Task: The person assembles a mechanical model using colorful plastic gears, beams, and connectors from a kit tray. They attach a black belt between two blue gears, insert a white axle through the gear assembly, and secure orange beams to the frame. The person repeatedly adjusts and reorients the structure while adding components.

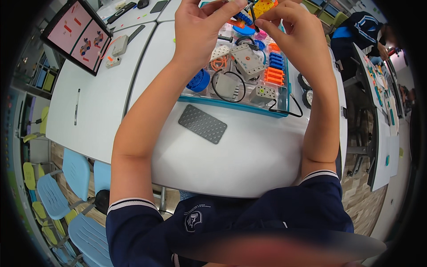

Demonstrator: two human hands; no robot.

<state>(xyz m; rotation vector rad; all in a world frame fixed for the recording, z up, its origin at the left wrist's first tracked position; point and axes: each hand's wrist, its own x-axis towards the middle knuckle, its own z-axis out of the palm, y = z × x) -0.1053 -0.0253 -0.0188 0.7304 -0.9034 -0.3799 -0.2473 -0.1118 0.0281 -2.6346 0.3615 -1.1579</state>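
Observation:
My left hand (200, 26) and my right hand (293, 29) are raised together over a clear tray (231, 103) of building parts at the far side of the white table (231, 155). Between the fingertips of both hands is a thin black rod (253, 14), pinched near the top edge of the view. The tray holds grey blocks, orange and blue pieces, a blue wheel (199, 81) and black cables. A grey studded plate (203, 123) lies flat on the table in front of the tray, between my forearms.
A tablet (78, 33) showing pink pictures stands at the far left, with a small grey box (119, 45) beside it. Two black wheels (306, 91) sit right of the tray. Light blue chairs (75, 178) stand at lower left. Another person (364, 31) sits at the far right.

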